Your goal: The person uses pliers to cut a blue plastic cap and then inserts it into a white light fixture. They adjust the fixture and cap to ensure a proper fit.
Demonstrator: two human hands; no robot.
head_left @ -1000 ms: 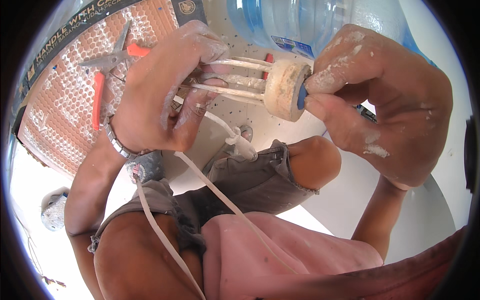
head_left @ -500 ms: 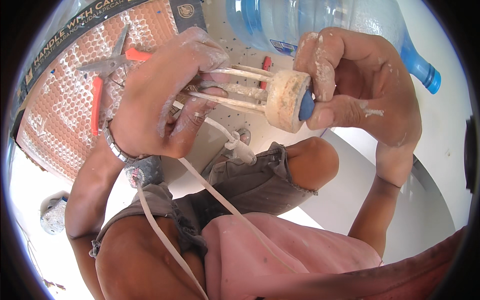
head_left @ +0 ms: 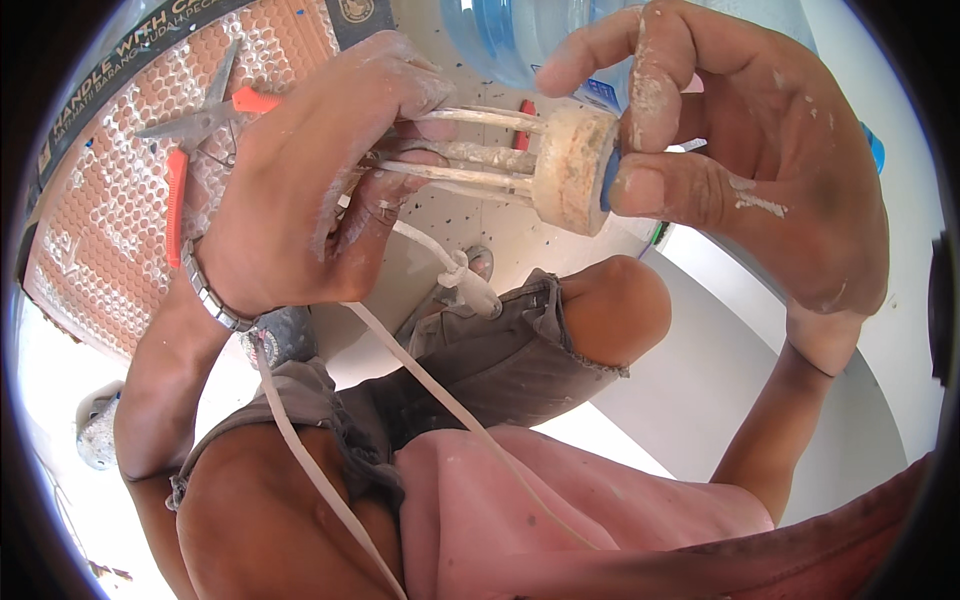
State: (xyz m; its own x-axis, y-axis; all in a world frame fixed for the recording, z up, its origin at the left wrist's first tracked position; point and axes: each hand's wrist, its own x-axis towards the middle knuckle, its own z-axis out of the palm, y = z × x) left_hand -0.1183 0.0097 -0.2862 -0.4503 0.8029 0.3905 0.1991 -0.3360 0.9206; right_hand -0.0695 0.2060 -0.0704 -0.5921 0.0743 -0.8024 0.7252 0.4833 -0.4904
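A round, cream-coloured piece [head_left: 570, 175], crusted with plaster-like residue, is held up between my hands. Several pale, dirty rods [head_left: 490, 165] run from its left side into my left hand [head_left: 325, 170], whose fingers are wrapped round them. A bit of blue [head_left: 609, 180] shows at the piece's right face. My right hand [head_left: 765, 150] pinches there with the thumb and a bent finger, while another finger reaches out to the left. A white cord [head_left: 430, 375] hangs below my left hand; whether it joins the rods is hidden.
Red-handled snips [head_left: 200, 125] lie spread on a bubble-wrapped carton [head_left: 100, 220] at the left. A clear blue water jug [head_left: 520, 50] lies behind my right hand. Below, a knotted white cord [head_left: 465, 285] hangs near my knee [head_left: 615, 310]. A speckled can [head_left: 100, 430] stands lower left.
Both hands and the round piece have shifted slightly up in view. One right finger has stretched out over the jug, and less of the blue shows. My left hand keeps its hold.
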